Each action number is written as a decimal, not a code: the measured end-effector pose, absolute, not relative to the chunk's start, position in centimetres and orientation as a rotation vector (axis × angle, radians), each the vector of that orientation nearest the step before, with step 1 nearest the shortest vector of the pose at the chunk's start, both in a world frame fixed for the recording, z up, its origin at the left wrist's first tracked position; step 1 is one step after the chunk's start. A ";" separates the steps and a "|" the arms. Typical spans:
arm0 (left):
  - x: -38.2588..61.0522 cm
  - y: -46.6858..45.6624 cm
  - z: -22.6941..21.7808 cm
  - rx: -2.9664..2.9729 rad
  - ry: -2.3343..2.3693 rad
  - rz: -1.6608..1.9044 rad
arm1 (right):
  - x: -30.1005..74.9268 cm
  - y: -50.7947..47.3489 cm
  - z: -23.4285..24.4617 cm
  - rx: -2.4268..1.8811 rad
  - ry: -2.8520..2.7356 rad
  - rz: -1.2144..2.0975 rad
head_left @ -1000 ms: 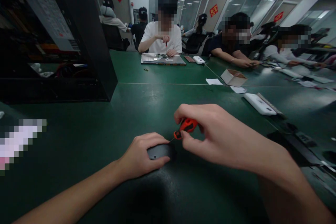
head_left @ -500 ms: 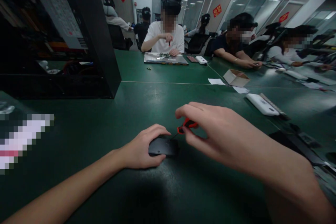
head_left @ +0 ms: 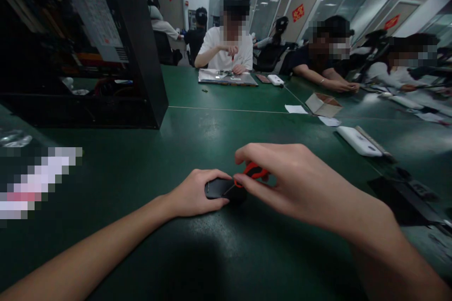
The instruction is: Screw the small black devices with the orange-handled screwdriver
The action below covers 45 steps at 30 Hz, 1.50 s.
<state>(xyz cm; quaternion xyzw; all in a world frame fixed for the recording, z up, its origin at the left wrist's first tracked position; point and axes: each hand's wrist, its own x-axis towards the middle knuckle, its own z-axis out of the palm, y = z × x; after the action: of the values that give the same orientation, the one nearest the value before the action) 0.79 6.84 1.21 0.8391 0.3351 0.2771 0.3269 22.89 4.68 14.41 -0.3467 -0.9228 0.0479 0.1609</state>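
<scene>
My left hand (head_left: 196,193) grips a small black case shaped like a computer mouse (head_left: 216,189) from its left end, thumb on the near side and fingers on the far side. The mouse rests on the green table. In my right hand (head_left: 278,174) is a screwdriver (head_left: 252,171) with a red and black handle, held between thumb and fingers. Its thin shaft slants down to the left, and the tip is at the mouse's upper face. I cannot tell whether the tip sits in a screw. The right end of the mouse is in shadow.
An open black computer case (head_left: 137,56) stands at the left. On the right lie a white device (head_left: 358,141), a black flat item (head_left: 399,200) and an open cardboard box (head_left: 324,104). Across the table, a person (head_left: 228,47) works on a flat panel (head_left: 228,78).
The screwdriver's tip has shifted left and nearer, further over the mouse. My left hand and the mouse have turned slightly. The whole view has swung a little to the left.
</scene>
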 end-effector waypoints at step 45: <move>2.6 6.1 0.5 2.562 1.052 0.769 | 25.3 4.2 14.8 -1.080 -2.804 0.360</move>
<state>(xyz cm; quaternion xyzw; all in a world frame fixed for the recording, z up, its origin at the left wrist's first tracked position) 2.60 6.12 0.54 0.8834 0.3627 0.2652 0.1332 25.29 4.20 14.77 -0.3564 -0.9250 0.1187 0.0575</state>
